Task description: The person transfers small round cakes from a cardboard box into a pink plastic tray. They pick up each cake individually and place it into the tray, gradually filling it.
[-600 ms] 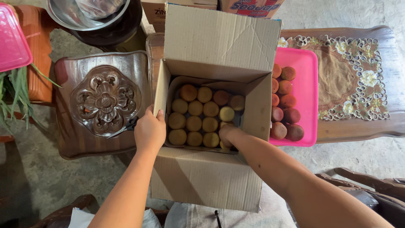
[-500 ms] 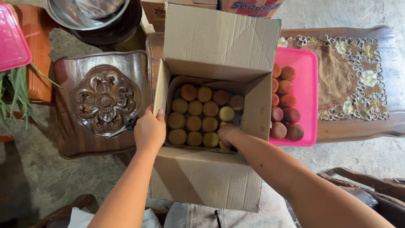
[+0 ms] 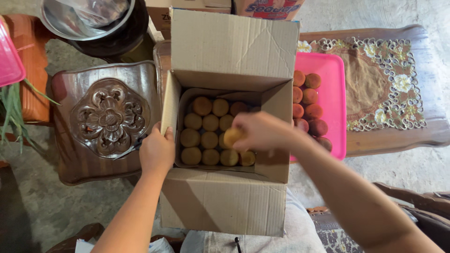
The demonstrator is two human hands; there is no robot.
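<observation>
A round yellow-brown fruit sits pinched in the fingertips of the right hand, held just above the layer of like fruits that fills the bottom of the open box. The hand hovers over the box's right half, near its front right corner; its fingers curl down and leftward around the fruit, knuckles up, slightly blurred. The right forearm runs from the lower right corner of the view up across the box's right wall.

The left hand rests on the box's left rim toward the front corner, fingers closed over the edge of the left flap, thumb side toward the inside. Its forearm comes straight up from the bottom edge of the view.

The rear flap stands upright. Just beside the box's right wall lies a pink tray with darker reddish fruits along its left edge, on a table with a lace cloth. Left of the box stands a carved wooden stool.
</observation>
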